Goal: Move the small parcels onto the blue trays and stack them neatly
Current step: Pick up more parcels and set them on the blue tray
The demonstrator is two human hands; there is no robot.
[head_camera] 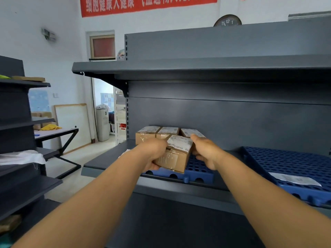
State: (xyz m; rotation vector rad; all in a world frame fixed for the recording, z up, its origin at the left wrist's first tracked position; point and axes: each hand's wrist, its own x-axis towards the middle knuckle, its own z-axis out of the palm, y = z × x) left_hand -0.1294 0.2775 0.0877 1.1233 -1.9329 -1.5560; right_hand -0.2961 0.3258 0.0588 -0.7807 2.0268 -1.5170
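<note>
A small cardboard parcel (176, 156) with a white label sits tilted over the front part of a blue perforated tray (198, 170) on the grey shelf. My left hand (154, 153) grips its left side with fingers curled under it. My right hand (206, 151) holds its right side, thumb pointing up. Behind them, three more labelled parcels (147, 134) (167, 132) (190, 133) stand in a row at the back of the tray. A second blue tray (286, 163) lies to the right, with only a flat white label sheet (293, 179) on it.
The grey metal shelf unit (223, 119) has an upper shelf (179, 68) overhead and a back panel close behind the parcels. Another dark shelf rack (19, 122) stands at the left, with a table (53, 133) beyond it and open floor between.
</note>
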